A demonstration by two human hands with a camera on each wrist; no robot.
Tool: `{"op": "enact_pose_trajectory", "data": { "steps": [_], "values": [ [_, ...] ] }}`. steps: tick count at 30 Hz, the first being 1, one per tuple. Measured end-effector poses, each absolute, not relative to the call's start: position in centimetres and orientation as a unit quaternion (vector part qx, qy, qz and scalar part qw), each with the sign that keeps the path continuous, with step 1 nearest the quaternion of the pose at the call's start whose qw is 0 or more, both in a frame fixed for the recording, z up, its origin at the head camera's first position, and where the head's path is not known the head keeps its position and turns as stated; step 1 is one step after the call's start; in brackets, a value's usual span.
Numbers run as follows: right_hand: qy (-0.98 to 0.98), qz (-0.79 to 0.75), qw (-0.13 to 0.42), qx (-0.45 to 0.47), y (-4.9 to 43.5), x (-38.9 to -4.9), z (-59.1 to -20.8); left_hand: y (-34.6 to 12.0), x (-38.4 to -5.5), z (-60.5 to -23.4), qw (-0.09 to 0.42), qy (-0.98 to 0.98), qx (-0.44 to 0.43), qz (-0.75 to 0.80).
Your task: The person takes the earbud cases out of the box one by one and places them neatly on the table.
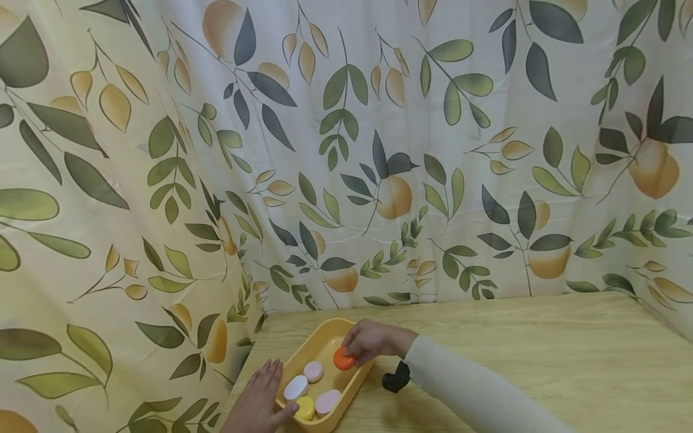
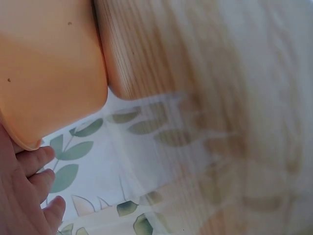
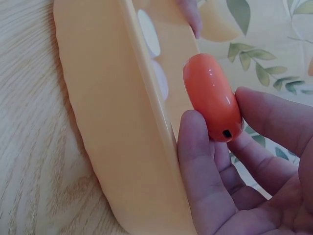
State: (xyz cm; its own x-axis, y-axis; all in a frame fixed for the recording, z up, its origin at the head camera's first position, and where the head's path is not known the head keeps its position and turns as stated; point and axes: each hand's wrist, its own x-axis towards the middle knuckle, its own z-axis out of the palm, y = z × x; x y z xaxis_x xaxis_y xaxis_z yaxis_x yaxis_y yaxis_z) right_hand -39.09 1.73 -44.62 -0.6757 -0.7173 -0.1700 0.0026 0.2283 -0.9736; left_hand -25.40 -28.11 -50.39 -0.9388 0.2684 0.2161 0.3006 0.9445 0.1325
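In the head view my right hand (image 1: pixel 373 340) pinches a shiny orange earbuds case (image 1: pixel 343 358) over the far right part of a yellow plastic bin (image 1: pixel 353 397). The right wrist view shows the orange case tilted between thumb and fingers, a small dark slot at its lower end. My left hand (image 1: pixel 258 397) rests at the bin's left rim, fingers extended, thumb reaching over the edge. Inside the bin lie a white rounded case (image 1: pixel 296 388), a small pink one (image 1: pixel 313 371), a larger pink one (image 1: pixel 328 402) and a yellow one (image 1: pixel 305 409), partly behind the left thumb.
The bin stands on a light wood-grain table (image 1: pixel 520 343), near its left edge. A black object (image 1: pixel 396 377) shows beneath the right wrist. A curtain (image 1: pixel 346 180) printed with leaves and fruit hangs behind the table and along its left side.
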Motion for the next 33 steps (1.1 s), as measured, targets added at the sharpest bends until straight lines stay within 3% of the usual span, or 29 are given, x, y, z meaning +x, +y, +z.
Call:
{"op": "enact_pose_trajectory", "data": {
  "steps": [33],
  "values": [
    [0.708, -0.582, 0.309, -0.253, 4.5, -39.1, -44.2, -28.1, -25.5, -50.5, 0.112, -0.977, -0.147, -0.103]
  ]
}}
